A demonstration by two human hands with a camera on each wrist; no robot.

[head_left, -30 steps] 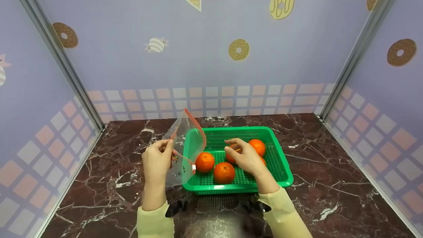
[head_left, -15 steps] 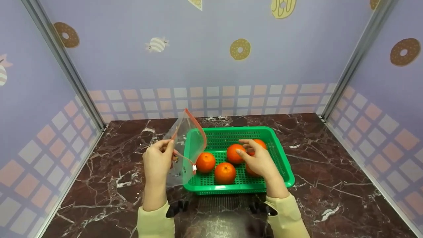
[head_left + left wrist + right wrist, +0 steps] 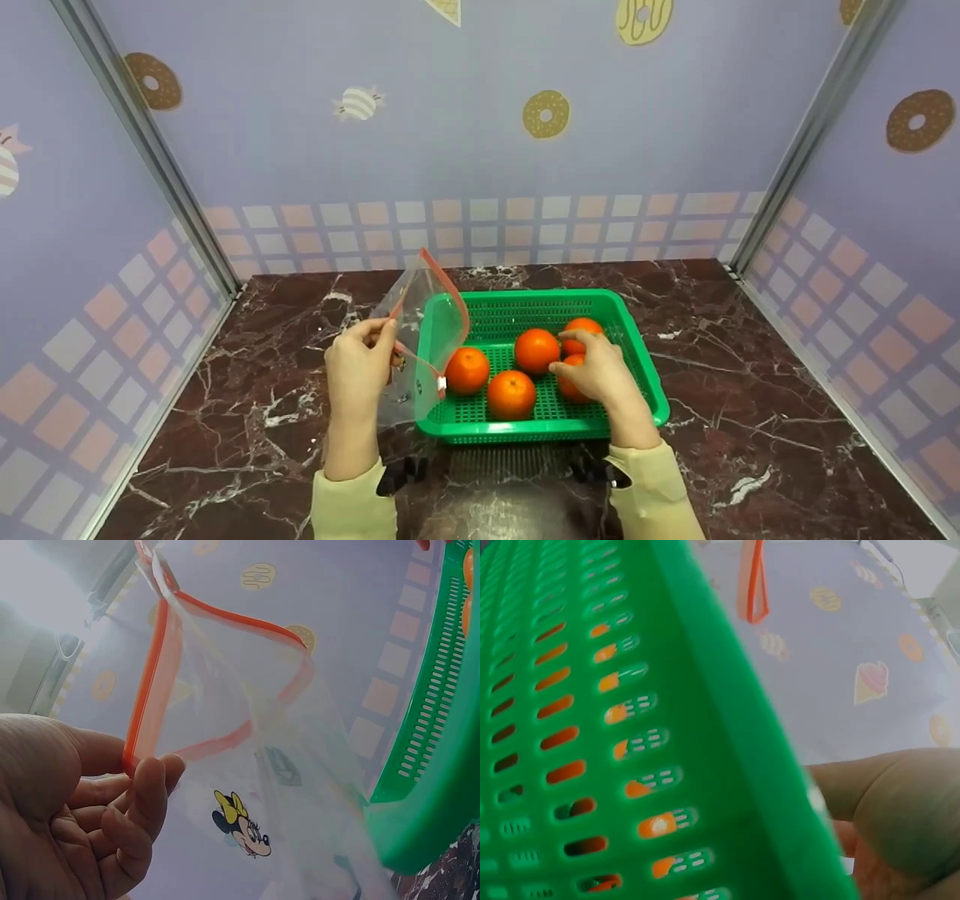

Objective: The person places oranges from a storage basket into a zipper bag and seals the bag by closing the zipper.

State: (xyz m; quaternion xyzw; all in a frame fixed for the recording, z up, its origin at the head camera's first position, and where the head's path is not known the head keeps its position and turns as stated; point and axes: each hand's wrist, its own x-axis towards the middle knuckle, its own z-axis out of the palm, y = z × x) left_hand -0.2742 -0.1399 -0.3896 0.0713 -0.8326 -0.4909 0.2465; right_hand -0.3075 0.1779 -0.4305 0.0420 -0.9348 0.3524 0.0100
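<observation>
Your left hand (image 3: 356, 367): pinches bag (image 3: 426, 334) | your right hand (image 3: 600, 369): nearer, fingers apart | near-right orange (image 3: 574, 391): partly beneath it, contact unclear

We're looking into a small booth (image 3: 660, 142), lilac panels (image 3: 450, 142) closing in on three sides, grey metal strips (image 3: 798, 150) running up the corners, printed doughnuts (image 3: 559, 115) and sweets (image 3: 358, 103) decorating them, a dark marble-patterned counter (image 3: 750, 420) spanning the space; home or shop, it isn't showing.
</observation>
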